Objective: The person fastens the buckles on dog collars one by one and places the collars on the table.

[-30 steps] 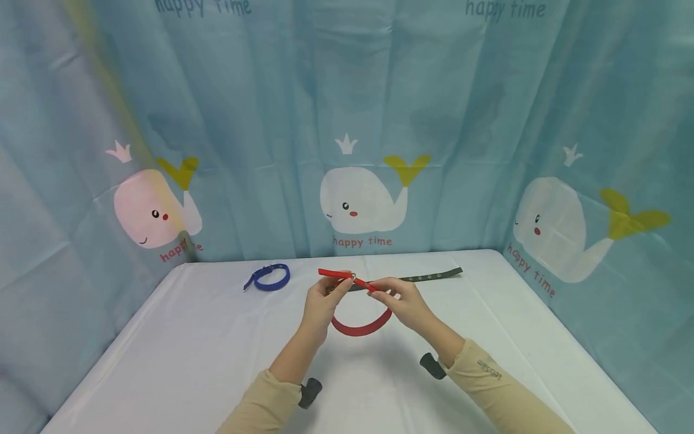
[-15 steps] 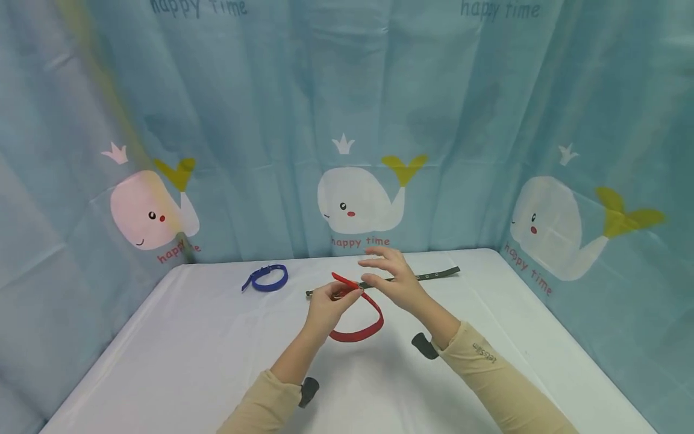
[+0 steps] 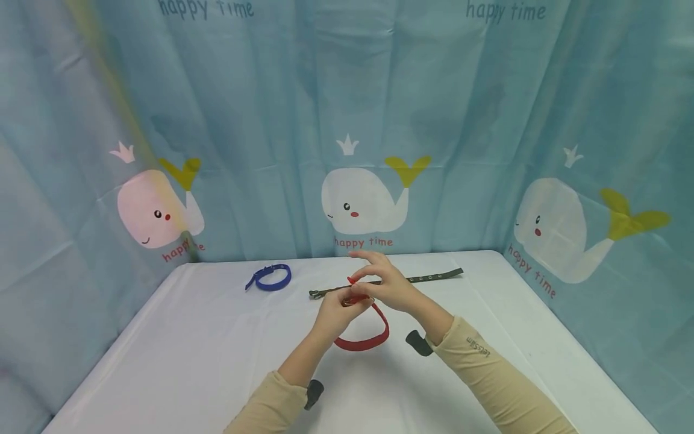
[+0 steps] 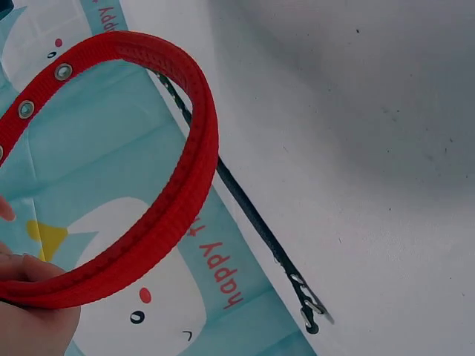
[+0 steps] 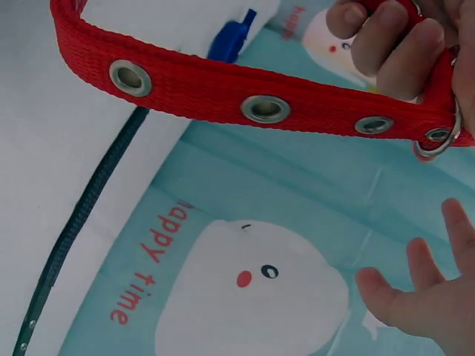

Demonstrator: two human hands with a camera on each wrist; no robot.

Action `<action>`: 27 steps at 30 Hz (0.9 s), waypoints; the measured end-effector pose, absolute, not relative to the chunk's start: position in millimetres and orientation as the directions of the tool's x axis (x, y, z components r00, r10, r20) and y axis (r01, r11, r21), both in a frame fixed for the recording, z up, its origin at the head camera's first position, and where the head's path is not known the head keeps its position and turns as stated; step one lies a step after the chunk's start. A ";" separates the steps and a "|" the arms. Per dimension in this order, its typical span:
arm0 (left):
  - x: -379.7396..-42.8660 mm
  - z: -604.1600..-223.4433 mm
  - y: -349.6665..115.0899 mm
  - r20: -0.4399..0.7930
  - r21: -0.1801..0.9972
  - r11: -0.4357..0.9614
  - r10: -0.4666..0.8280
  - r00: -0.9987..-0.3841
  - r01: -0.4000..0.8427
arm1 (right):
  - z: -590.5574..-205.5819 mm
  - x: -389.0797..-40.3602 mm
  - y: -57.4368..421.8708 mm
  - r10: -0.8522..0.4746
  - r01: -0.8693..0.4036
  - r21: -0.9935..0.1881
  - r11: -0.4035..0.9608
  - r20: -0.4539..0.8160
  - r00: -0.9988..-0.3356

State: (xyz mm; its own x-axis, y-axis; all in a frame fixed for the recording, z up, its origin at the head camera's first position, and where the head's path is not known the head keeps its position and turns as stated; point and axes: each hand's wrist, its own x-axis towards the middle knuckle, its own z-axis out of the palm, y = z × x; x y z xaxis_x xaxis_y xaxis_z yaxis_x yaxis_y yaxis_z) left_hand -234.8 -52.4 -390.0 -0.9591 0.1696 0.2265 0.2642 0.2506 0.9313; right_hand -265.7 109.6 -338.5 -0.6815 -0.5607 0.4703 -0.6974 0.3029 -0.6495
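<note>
A red dog collar, with metal eyelets along its strap, hangs as a loop below both hands. My left hand grips it near the buckle, and the left wrist view shows the thumb side of that hand against the band. From the right, my right hand reaches over, its thumb and index finger pinching the strap's free end just above the buckle. Its other fingers stay spread, as the right hand shows in the right wrist view. The left fingers partly hide the buckle.
A dark green collar lies stretched out on the white table behind the hands. Further left is a blue collar, buckled into a loop. A blue whale-print curtain stands along the back and sides.
My right hand let go of the strap, lifted with fingers spread, then came left and down to its free end. The left hand keeps its grip; the red loop hangs slightly lower.
</note>
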 end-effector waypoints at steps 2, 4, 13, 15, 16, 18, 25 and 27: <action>-234.8 -390.5 -51.3 0.219 0.926 0.271 0.178 -0.959 0.262 | -338.1 -266.1 110.0 -0.539 -0.662 -0.692 0.288 0.454 -0.709; -234.7 -391.1 -50.2 0.207 0.922 0.291 0.184 -0.961 0.254 | -336.9 -265.9 110.0 -0.512 -0.629 -0.729 0.269 0.445 -0.735; -233.5 -394.0 -52.7 0.190 0.918 0.326 0.144 -0.971 0.228 | -338.3 -263.7 110.8 -0.425 -0.523 -0.843 0.126 0.430 -0.796; -234.2 -394.1 -53.8 0.199 0.919 0.319 0.134 -0.971 0.232 | -340.9 -263.1 112.6 -0.413 -0.534 -0.837 0.121 0.447 -0.793; -234.5 -394.1 -54.0 0.200 0.920 0.316 0.134 -0.971 0.233 | -342.4 -262.9 113.5 -0.407 -0.540 -0.832 0.125 0.453 -0.793; -235.1 -394.1 -54.2 0.203 0.919 0.316 0.137 -0.970 0.237 | -344.7 -262.1 115.3 -0.402 -0.541 -0.830 0.134 0.454 -0.795; -234.6 -393.5 -53.5 0.128 0.938 0.317 0.051 -0.990 0.138 | -352.0 -262.1 119.9 -0.375 -0.542 -0.834 0.101 0.473 -0.797; -234.4 -393.1 -53.6 0.106 0.945 0.312 0.008 -0.994 0.103 | -353.7 -262.4 120.3 -0.356 -0.549 -0.832 0.077 0.491 -0.795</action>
